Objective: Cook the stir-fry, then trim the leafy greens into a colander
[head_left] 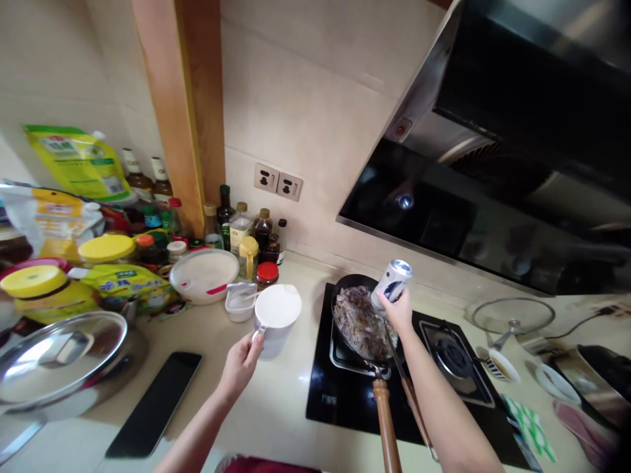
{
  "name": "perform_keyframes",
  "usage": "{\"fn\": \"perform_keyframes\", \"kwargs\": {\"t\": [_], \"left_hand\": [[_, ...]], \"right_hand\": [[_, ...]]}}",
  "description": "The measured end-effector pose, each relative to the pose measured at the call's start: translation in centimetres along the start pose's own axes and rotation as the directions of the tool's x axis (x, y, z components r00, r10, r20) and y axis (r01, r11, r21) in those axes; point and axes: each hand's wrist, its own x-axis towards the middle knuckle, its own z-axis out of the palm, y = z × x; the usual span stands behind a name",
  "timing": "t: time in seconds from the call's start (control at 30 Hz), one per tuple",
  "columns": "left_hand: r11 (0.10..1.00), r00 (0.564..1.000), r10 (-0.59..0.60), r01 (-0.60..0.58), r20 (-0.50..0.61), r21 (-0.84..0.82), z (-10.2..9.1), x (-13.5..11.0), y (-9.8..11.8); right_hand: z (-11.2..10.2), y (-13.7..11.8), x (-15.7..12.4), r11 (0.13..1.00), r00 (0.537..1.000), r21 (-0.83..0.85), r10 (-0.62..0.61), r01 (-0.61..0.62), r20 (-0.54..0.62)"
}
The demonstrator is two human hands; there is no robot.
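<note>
My left hand is closed round the handle of a white pitcher, which is on or just above the counter. In my right hand is a silver drink can, tipped over a black frying pan with its base turned up. Browned sliced meat fills the pan, which sits on the left burner. A spatula with a wooden handle rests in the pan beside the pan's own wooden handle. The can's mouth is hidden.
A black phone and a lidded steel pot lie to the left. Sauce bottles and a lidded tub line the wall. Overhead juts the range hood. A glass lid and striped bowl stand right of the stove.
</note>
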Motion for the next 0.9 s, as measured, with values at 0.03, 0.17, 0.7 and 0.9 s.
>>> {"fn": "perform_keyframes", "kwargs": {"t": [0.03, 0.17, 0.7, 0.9], "left_hand": [[1.000, 1.000, -0.004, 0.004, 0.001, -0.009, 0.0, 0.0, 0.0], [0.999, 1.000, -0.015, 0.015, 0.000, -0.042, 0.1, 0.0, -0.5], [0.997, 0.998, -0.021, 0.016, -0.062, -0.077, 0.4, -0.2, 0.7], [0.997, 0.998, -0.012, 0.007, -0.069, -0.079, 0.5, -0.1, 0.3]], "right_hand": [[-0.3, -0.4, 0.3, 1.000, 1.000, 0.013, -0.019, 0.019, 0.001], [-1.0, -1.4, 0.7, 0.994, 0.995, 0.062, -0.093, 0.094, -0.029], [-1.3, 0.6, 0.0, 0.995, 0.998, 0.086, -0.041, 0.045, -0.048], [-1.9, 0.7, -0.1, 0.996, 0.999, 0.079, -0.030, 0.033, -0.029]]}}
